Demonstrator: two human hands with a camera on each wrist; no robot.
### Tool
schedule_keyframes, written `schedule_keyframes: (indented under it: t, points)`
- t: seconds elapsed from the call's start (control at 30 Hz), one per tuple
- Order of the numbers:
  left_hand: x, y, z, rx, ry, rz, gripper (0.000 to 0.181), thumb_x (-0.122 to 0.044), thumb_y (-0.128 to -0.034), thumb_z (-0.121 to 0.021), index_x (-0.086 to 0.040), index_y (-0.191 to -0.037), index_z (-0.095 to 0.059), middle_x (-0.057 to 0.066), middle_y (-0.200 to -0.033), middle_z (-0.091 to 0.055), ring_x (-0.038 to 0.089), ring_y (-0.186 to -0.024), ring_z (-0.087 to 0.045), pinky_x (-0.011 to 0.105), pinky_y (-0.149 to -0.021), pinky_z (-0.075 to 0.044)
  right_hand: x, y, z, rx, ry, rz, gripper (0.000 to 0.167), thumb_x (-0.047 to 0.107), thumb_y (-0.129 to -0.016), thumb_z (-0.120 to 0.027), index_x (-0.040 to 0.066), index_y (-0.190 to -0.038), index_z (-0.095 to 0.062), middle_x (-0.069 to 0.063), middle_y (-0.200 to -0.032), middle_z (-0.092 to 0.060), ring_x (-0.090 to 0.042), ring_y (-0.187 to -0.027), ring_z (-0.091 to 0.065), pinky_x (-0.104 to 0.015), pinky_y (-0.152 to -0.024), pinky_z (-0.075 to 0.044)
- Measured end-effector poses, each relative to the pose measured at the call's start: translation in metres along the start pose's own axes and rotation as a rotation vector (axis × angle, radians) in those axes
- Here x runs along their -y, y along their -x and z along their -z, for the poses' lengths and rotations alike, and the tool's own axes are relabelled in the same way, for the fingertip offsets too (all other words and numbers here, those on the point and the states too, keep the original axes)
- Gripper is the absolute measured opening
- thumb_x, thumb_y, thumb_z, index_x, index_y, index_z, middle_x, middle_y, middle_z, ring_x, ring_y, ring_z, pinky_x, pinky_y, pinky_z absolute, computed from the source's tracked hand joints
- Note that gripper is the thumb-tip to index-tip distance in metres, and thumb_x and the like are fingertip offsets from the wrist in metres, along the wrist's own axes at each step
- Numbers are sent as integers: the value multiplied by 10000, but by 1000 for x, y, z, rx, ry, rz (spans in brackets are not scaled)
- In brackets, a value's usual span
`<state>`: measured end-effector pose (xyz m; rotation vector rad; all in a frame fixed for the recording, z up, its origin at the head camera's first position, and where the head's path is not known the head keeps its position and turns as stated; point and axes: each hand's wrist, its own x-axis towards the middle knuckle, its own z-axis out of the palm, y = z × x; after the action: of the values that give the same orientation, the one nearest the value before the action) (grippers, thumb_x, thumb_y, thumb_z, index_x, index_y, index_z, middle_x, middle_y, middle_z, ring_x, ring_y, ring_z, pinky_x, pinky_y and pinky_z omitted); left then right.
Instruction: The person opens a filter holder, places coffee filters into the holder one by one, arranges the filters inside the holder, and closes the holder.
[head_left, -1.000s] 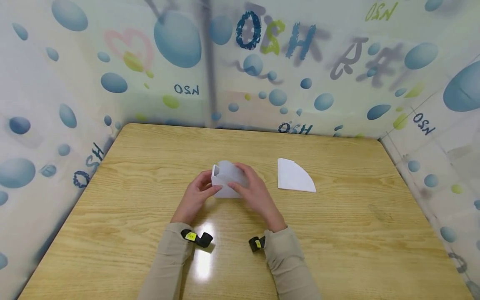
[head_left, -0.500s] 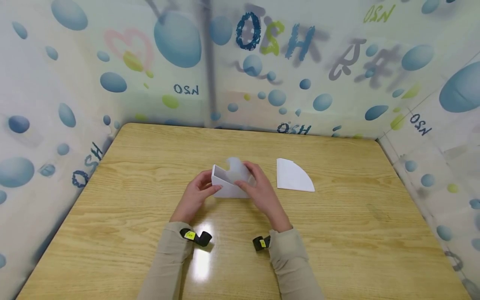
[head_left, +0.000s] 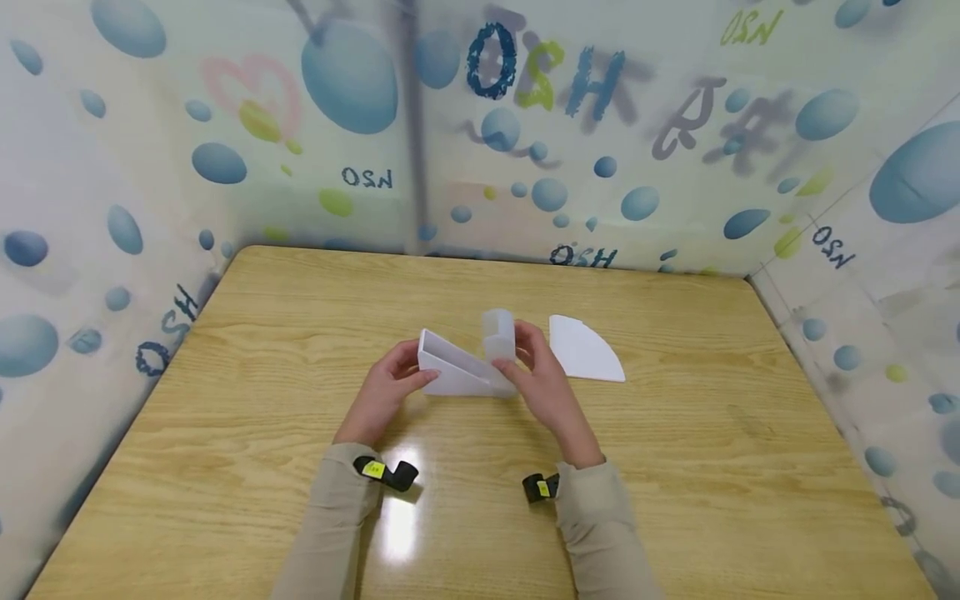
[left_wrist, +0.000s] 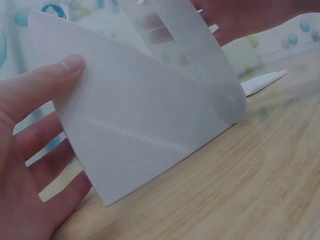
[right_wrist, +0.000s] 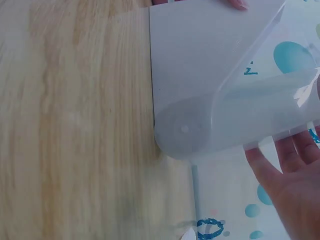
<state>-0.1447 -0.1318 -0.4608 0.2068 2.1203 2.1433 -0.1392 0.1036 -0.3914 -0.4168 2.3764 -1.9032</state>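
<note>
A white wedge-shaped box (head_left: 453, 379) stands on the table with its top open and nothing visible inside. Its translucent lid (head_left: 497, 327) pivots at the low right end and is swung upright. My left hand (head_left: 378, 398) grips the box's tall left end, thumb (left_wrist: 75, 64) on the front face and fingers behind. My right hand (head_left: 551, 393) holds the lid, its fingers (right_wrist: 262, 162) against the outer side. The lid's round pivot corner (right_wrist: 184, 129) overlaps the box's side. Just beyond the right hand lies a white quarter-circle stack (head_left: 587, 348), like folded filter papers.
The wooden table (head_left: 720, 467) reaches to walls (head_left: 645, 158) covered in blue bubble print at the back and both sides. Black camera straps (head_left: 386, 472) sit on both wrists, over beige sleeves (head_left: 330, 508).
My right hand has moved rightward, swinging the lid up from over the box to upright, so the box's top is uncovered. The left hand keeps its grip, and the quarter-circle stack lies still.
</note>
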Motion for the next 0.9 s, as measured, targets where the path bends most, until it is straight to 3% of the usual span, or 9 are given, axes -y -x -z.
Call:
schedule_keyframes:
  t: [0.17, 0.4, 0.53, 0.9]
  points:
    - [0, 0, 3, -5, 24, 30, 465, -260, -780, -691, -156, -1200, -520, 63, -1169, -551, 213, -1063, -525, 345, -895, -389, 10, 5, 4, -1, -13, -21, 505, 97, -865, -585, 49, -1303, -338, -105, -1240, -443, -233, -1154, -423, -401, -968, -328]
    - [-15, 5, 5, 1, 17, 40, 462, -192, -810, -664, -112, -1232, -493, 81, -1182, -541, 215, -1075, -509, 322, -897, -384, -22, 5, 21, -17, -5, -14, 525, 233, -848, -620, 176, -1291, -346, -31, -1212, -465, -186, -1119, -477, -384, -896, -409]
    - [-7, 1, 11, -11, 15, 35, 474, -221, -799, -676, -129, -1228, -499, 76, -1175, -542, 211, -1068, -510, 311, -894, -384, -25, 7, 27, -29, -5, -14, 520, 236, -849, -613, 160, -1284, -339, -38, -1200, -459, -192, -1117, -482, -388, -884, -417]
    - [-1, 4, 22, -31, 23, 17, 503, -280, -784, -686, -140, -1230, -501, 79, -1180, -539, 213, -1080, -498, 322, -899, -373, -3, 16, 32, 3, -17, -85, 482, 107, -848, -611, 67, -1249, -347, -103, -1171, -467, -260, -1028, -527, -386, -826, -449]
